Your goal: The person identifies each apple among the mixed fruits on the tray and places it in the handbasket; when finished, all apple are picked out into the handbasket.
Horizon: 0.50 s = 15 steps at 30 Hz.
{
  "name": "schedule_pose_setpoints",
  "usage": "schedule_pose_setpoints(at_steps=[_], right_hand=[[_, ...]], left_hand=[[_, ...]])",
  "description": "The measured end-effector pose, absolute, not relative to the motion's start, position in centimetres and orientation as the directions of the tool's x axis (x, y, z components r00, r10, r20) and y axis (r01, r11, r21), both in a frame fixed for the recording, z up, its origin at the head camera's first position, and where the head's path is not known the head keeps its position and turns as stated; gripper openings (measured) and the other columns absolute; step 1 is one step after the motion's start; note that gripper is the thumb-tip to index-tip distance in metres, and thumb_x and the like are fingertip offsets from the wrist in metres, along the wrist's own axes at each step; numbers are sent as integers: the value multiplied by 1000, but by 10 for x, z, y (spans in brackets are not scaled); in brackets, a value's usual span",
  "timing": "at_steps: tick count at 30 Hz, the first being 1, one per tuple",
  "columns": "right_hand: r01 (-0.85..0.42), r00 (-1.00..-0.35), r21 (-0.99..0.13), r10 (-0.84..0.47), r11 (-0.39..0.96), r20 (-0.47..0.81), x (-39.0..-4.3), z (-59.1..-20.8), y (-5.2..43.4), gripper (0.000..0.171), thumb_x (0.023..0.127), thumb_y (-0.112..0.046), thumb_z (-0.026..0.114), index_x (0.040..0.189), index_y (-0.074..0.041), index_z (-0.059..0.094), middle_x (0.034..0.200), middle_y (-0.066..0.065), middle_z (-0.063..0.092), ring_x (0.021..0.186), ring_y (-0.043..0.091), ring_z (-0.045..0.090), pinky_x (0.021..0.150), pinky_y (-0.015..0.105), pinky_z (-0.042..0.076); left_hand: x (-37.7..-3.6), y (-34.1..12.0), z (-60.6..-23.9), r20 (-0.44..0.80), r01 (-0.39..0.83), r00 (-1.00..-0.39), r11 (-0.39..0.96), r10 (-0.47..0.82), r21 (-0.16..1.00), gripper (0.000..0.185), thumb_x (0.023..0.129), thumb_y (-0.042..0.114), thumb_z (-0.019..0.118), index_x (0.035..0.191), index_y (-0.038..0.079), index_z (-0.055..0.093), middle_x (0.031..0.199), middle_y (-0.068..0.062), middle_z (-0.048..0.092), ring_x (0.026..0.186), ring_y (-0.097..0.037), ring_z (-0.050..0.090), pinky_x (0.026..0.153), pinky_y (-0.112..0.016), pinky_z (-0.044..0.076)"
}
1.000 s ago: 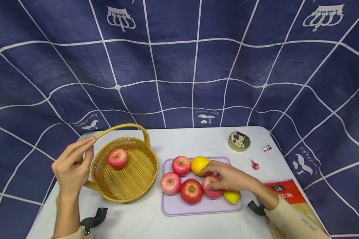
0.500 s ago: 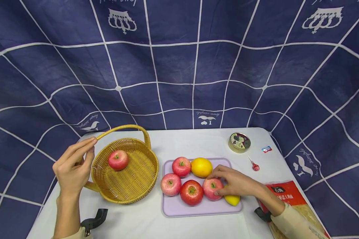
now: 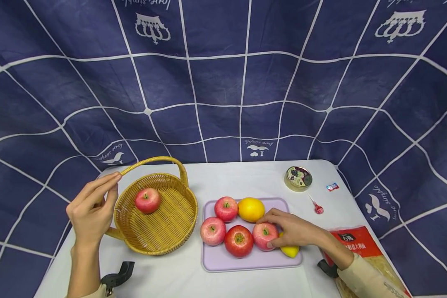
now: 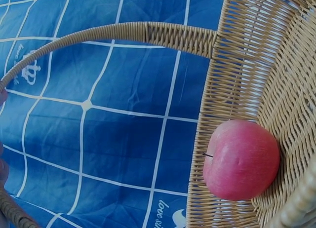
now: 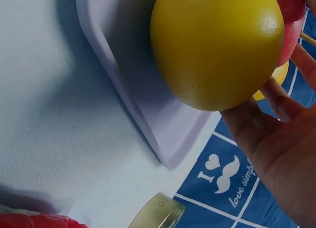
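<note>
My left hand (image 3: 105, 191) lightly holds the handle of a woven basket (image 3: 171, 231) between thumb and nearly straight fingers, at the basket's left side. One red apple (image 3: 147, 200) lies inside the basket, also seen as the apple (image 4: 241, 160) in the left wrist view. A lilac tray (image 3: 223, 260) carries several red apples, an orange (image 3: 251, 209) and a small lemon (image 3: 290, 250). My right hand (image 3: 268, 232) grips the rightmost apple (image 3: 262, 238), fingers over its top and thumb at its front. The lemon (image 5: 212, 45) fills the right wrist view beside my fingers (image 5: 276, 139).
A round tin (image 3: 298, 178), a wrapped candy (image 3: 332, 186) and a red lollipop (image 3: 318, 209) lie on the white table (image 3: 227, 178) at the back right. A red snack bag (image 3: 361, 248) sits at the front right. Blue checked cloth hangs behind.
My right hand drew back from the orange and closed round the rightmost apple on the tray. The left hand and the basket stayed put.
</note>
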State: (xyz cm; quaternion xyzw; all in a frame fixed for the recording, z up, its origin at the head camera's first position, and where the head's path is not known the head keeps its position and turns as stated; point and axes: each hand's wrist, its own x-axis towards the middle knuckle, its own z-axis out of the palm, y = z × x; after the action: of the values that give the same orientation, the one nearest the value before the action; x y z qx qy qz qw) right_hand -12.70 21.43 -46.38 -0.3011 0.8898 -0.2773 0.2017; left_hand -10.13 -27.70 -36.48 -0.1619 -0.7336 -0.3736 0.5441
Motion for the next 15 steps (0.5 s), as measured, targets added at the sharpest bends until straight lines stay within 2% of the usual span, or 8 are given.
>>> schedule_pose_setpoints(at_steps=[7,15], right_hand=[[-397,-723,-629,-650,668,-233,-129,-465,213,58,79,-53,80,132,-41,60,123,-18,54,107,7,55,99,42,50],[-365,-701,-643,-654,673,-286,-131,-466,212,68,78,-53,81,139,-35,58,121,-14,55,103,8,55,97,39,50]], left_hand=[[-101,-277,-365,922,652,-349,663,-166,366,11,86,-4,71,93,-5,79,95,-22,75,60,-1,36,59,-5,23],[-101,-275,-365,926,664,-338,654,-168,362,11,86,-4,70,92,-6,79,94,-22,75,61,-1,37,60,-5,24]])
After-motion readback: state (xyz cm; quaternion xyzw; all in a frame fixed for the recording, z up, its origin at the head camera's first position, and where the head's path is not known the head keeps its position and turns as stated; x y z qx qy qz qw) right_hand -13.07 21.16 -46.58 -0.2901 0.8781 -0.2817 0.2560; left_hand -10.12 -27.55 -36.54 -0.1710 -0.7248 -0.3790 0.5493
